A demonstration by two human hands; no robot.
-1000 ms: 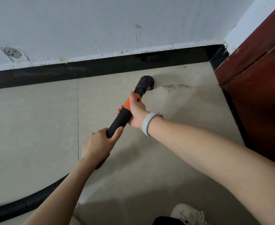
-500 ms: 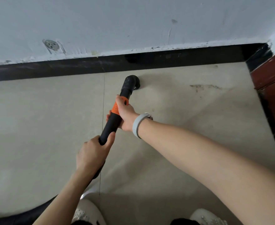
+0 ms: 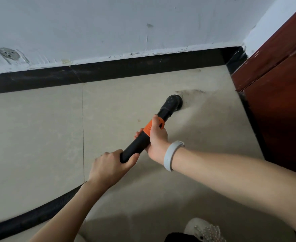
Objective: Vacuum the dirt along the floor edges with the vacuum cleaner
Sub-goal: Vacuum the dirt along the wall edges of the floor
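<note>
White wall (image 3: 108, 23), black skirting (image 3: 143, 65), beige tiles (image 3: 30, 128)

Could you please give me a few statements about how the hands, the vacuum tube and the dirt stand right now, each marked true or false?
1. Both hands grip the vacuum tube. True.
2. The right hand holds the tube at its orange band. True.
3. The nozzle touches the black baseboard. False: it sits on the floor tile, apart from the baseboard.
4. The dirt patch lies left of the nozzle. False: it lies just beyond it, towards the right.
5. The left hand wears the white wristband. False: the right wrist does.
</note>
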